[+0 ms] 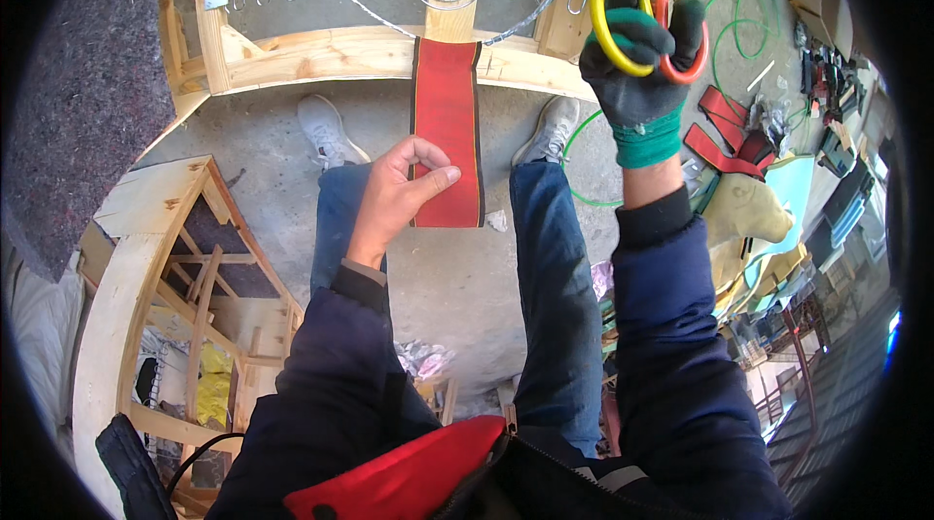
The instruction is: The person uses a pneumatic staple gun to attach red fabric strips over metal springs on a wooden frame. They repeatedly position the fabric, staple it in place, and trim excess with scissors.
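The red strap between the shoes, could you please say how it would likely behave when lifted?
The red strap probably bends easily, as similar red strips lie bent at right. It looks thin and flat, so likely light for its size.

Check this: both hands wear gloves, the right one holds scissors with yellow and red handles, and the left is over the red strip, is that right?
Not quite: the head view shows the left hand bare; only the right hand is gloved. It does hold the scissors, and the left is over the red strip.

Red strap (448, 111), dark edges (480, 131), yellow and red scissor handles (599, 19), green glove cuff (649, 138)
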The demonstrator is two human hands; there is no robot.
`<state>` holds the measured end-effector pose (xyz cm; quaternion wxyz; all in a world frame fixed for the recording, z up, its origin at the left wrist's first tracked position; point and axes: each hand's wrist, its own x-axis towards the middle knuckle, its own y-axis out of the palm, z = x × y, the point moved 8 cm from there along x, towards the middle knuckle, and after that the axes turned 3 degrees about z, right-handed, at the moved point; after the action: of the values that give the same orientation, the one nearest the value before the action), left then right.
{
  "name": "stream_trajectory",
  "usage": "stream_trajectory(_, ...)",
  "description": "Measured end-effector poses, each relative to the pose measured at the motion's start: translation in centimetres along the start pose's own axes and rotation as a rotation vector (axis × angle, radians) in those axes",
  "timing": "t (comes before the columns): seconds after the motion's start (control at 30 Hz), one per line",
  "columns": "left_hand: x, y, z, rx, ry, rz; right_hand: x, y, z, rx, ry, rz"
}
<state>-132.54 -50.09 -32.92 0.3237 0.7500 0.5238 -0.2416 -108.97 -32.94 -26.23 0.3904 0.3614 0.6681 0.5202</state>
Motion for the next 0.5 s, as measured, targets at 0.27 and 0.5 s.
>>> stream_trajectory(0.27,1.0,-0.9,-1.0,-0.393,0.103,-0.033,-7.8,-4.8,0.2,-2.336,0.314,-0.422)
stream_trajectory(0.5,1.8,-2.2,-1.6,-0.598,0.128,-0.015,-10.8,-8.2,0.3,-2.878,0.506,-0.059)
